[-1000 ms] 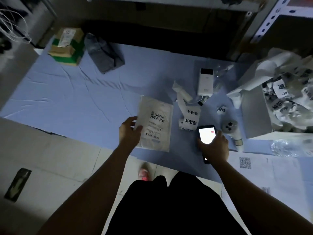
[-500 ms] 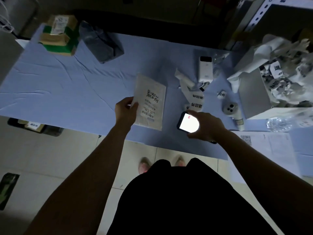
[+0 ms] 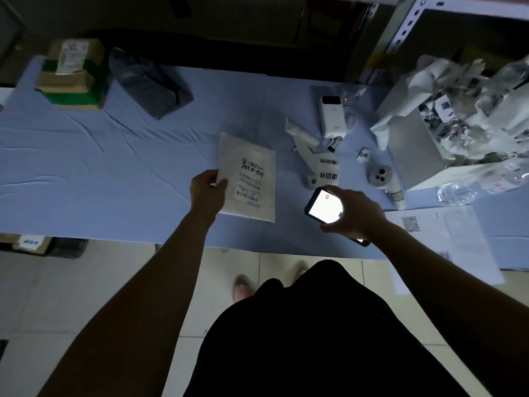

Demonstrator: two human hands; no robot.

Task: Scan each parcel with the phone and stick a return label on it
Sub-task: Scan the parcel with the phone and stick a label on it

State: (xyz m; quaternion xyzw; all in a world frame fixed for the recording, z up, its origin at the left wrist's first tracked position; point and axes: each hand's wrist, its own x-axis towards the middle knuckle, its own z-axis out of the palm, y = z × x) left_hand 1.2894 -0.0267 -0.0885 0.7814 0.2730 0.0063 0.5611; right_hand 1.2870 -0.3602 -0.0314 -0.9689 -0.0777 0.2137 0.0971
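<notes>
Head view — left hand (image 3: 206, 193) grips parcel (image 3: 248, 179), right hand (image 3: 355, 212) holds phone (image 3: 323, 206).

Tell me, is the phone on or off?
On. The phone, held in the right hand, shows a bright white glowing screen.

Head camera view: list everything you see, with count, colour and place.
parcel: one, white, centre of cloth, left edge held.
phone: one, black, screen lit, right of parcel.
label strip: one, white with black print, beyond phone.
bag: one, grey, far left.
boxes: a stack, brown and green, far-left corner.
device: one, white, beyond label strip.
cloth: one, blue, covering table.
left hand: grips parcel.
right hand: holds phone.
</notes>
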